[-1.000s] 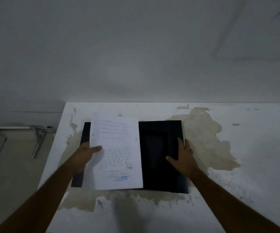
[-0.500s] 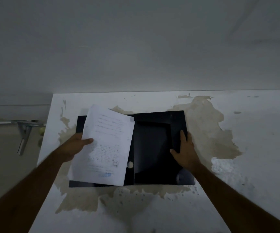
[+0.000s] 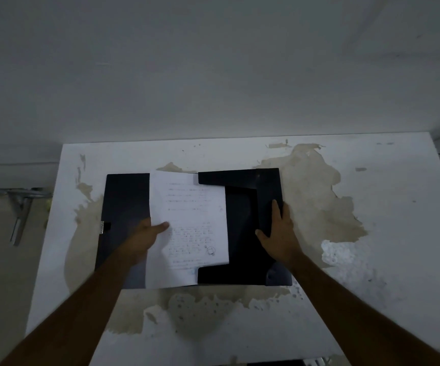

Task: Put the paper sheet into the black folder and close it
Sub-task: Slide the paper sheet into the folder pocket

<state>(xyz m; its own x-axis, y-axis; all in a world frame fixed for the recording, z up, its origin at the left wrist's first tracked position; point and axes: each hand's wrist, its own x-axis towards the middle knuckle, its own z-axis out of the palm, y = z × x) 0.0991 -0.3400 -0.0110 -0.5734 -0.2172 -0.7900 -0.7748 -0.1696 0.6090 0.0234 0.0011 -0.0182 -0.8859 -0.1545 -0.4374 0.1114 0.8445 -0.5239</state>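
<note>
a white bench [image 3: 372, 299] carried the work, its top coat peeled away in broad tan patches with ragged edges, roughest in front of and to the right of the black folder [image 3: 123, 207]. a plain pale wall rose behind the far edge. off the bench's left side a grey metal bracket [image 3: 19, 210] stood out over the floor; nothing else lay near the folder.

the folder lay open and flat, matte black, with a small pale clasp [image 3: 102, 227] on its left edge and stepped inner flaps framing its right half. the paper sheet [image 3: 187, 228], thin, white and covered in faint handwriting with a small circled mark low on the right, lay across the folder's middle, its upper right and lower right corners tucked under the flaps.

the left hand [image 3: 145, 239] held the sheet at its left edge, thumb on top and the other fingers hidden beneath, so its grip was closed on the paper. the right hand [image 3: 279, 233] lay flat and spread on the folder's right flap, pressing it down and holding nothing.

half a second before, the sheet had been tilted and lifted over the left half; it had since slid right and squared up into the pocket, while the right hand had kept its place.
</note>
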